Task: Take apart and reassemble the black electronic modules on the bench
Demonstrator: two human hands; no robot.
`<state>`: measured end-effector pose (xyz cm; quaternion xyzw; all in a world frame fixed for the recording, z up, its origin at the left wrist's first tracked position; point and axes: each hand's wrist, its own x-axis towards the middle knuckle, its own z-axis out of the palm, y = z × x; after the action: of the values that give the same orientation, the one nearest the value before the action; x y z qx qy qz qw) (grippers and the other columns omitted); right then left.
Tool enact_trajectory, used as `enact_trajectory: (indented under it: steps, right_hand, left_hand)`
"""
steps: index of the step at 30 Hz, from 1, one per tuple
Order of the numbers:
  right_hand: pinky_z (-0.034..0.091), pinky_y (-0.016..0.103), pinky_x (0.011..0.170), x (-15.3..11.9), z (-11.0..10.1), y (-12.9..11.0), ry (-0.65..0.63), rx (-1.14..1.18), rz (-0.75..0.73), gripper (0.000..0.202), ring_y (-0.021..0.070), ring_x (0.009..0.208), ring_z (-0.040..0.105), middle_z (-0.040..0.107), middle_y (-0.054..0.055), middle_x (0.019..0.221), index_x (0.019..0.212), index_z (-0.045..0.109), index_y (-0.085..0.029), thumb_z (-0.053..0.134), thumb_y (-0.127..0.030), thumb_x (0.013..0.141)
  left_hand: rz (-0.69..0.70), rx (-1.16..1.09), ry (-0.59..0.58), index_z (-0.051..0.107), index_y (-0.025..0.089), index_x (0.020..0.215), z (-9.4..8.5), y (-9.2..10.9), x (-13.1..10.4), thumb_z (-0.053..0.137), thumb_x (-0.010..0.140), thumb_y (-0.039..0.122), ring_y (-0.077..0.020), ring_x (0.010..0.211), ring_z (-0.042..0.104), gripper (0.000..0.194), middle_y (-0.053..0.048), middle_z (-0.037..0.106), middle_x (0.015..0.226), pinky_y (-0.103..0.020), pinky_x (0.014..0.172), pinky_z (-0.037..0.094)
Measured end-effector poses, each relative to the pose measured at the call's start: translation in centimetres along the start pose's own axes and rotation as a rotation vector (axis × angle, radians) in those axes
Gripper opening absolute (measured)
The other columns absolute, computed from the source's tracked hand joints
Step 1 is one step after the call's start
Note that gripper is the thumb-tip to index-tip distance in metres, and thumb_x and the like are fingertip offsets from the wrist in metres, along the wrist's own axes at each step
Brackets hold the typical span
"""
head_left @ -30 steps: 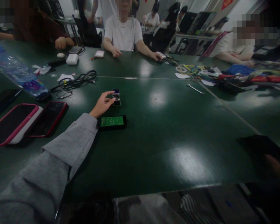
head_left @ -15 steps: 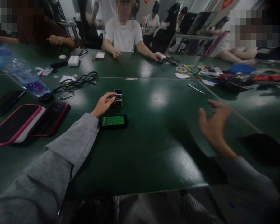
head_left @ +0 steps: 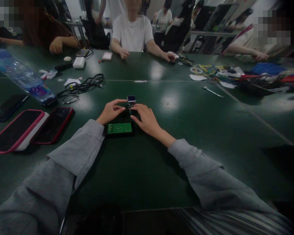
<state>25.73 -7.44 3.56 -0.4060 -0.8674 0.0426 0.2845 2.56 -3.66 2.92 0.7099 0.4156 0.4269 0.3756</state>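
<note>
A small electronic module with a dark screen (head_left: 131, 98) stands on the green table, between my two hands. My left hand (head_left: 112, 111) is at its left side, forefinger reaching its upper edge and thumb a little lower. From the right, my right hand (head_left: 146, 120) has its fingers around the module's lower part, which they partly hide. Just nearer to me lies a green circuit board (head_left: 119, 128) in a black case, touched by neither hand.
Phones (head_left: 54, 125) and a tilted plastic bottle (head_left: 26, 78) lie at the left, near black cables (head_left: 84, 85). A wrench (head_left: 213, 92) and tangled wires (head_left: 210, 70) are at the right. Several people sit beyond; one person's hands rest on the far table.
My right hand has come in from the far right to the module. The module has shifted slightly right and its screen looks more tilted. The view has turned a little.
</note>
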Motion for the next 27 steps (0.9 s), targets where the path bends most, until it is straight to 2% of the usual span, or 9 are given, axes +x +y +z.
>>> enact_trajectory:
  steps: [3,5,7,11,18,20,22,24,27]
  right_hand:
    - [0.050,0.044,0.085,0.0,0.3,0.7,0.122,0.013,0.099,0.023,0.0288,0.103,0.058,0.060,0.012,0.113,0.110,0.055,-0.019,0.061,-0.035,0.094]
    - [0.050,0.042,0.082,0.0,0.5,0.9,0.179,0.049,0.129,0.022,0.0278,0.097,0.057,0.058,0.012,0.108,0.106,0.053,-0.019,0.063,-0.029,0.090]
    - [0.051,0.041,0.081,0.0,0.6,1.0,0.227,0.143,0.147,0.023,0.0265,0.096,0.058,0.057,0.011,0.107,0.107,0.051,-0.020,0.063,-0.027,0.088]
    - [0.051,0.040,0.085,0.0,0.9,1.5,0.310,0.358,0.223,0.028,0.0243,0.095,0.062,0.062,0.009,0.105,0.112,0.049,-0.021,0.060,-0.033,0.090]
    - [0.048,0.047,0.094,0.3,1.5,3.0,0.316,0.379,0.449,0.020,0.0270,0.104,0.060,0.066,0.012,0.105,0.110,0.054,-0.020,0.044,-0.030,0.096]
    - [0.049,0.047,0.092,0.2,1.5,3.1,0.338,0.351,0.453,0.025,0.0282,0.105,0.058,0.064,0.013,0.106,0.113,0.054,-0.020,0.049,-0.038,0.095]
    - [0.049,0.047,0.091,0.1,1.5,3.0,0.344,0.325,0.417,0.040,0.0294,0.104,0.057,0.063,0.014,0.109,0.118,0.054,-0.019,0.060,-0.047,0.090]
    - [0.049,0.047,0.090,0.0,1.5,2.9,0.338,0.300,0.367,0.048,0.0294,0.103,0.058,0.062,0.015,0.112,0.121,0.055,-0.018,0.067,-0.047,0.084]
    - [0.049,0.046,0.091,-0.1,1.6,3.1,0.345,0.336,0.371,0.043,0.0280,0.102,0.060,0.064,0.014,0.110,0.119,0.055,-0.018,0.065,-0.042,0.085]
  left_hand:
    - [-0.024,0.044,0.027,0.064,0.019,0.125,0.0,0.4,-0.1,0.072,0.086,0.024,-0.0196,0.091,0.076,0.040,-0.009,0.075,0.116,-0.034,0.084,0.061]
    - [-0.021,0.063,0.027,0.065,0.019,0.124,0.0,0.5,-0.1,0.071,0.087,0.025,-0.0189,0.090,0.076,0.038,-0.010,0.073,0.121,-0.032,0.080,0.061]
    - [-0.013,0.076,0.023,0.065,0.019,0.123,0.1,0.6,-0.1,0.070,0.087,0.025,-0.0181,0.089,0.076,0.037,-0.010,0.071,0.126,-0.030,0.078,0.061]
    - [-0.008,0.082,0.016,0.065,0.017,0.123,0.1,0.6,-0.1,0.069,0.087,0.026,-0.0172,0.087,0.076,0.038,-0.011,0.070,0.128,-0.029,0.078,0.061]
    - [-0.016,0.062,0.004,0.065,0.017,0.123,0.0,0.6,-0.1,0.068,0.087,0.026,-0.0169,0.088,0.075,0.037,-0.012,0.069,0.130,-0.031,0.081,0.062]
    - [-0.015,0.059,0.004,0.065,0.016,0.123,0.0,0.7,-0.1,0.068,0.087,0.026,-0.0170,0.088,0.075,0.037,-0.012,0.069,0.129,-0.031,0.082,0.062]
    - [-0.011,0.061,0.004,0.065,0.015,0.123,0.1,0.7,-0.1,0.068,0.087,0.026,-0.0170,0.088,0.075,0.038,-0.013,0.069,0.129,-0.031,0.083,0.062]
    - [-0.008,0.063,0.003,0.065,0.015,0.123,0.1,0.7,-0.1,0.068,0.087,0.027,-0.0170,0.088,0.076,0.038,-0.013,0.069,0.129,-0.031,0.082,0.062]
    - [-0.002,0.074,0.000,0.065,0.015,0.123,0.0,0.7,-0.1,0.068,0.087,0.027,-0.0170,0.087,0.076,0.038,-0.013,0.069,0.128,-0.031,0.081,0.062]
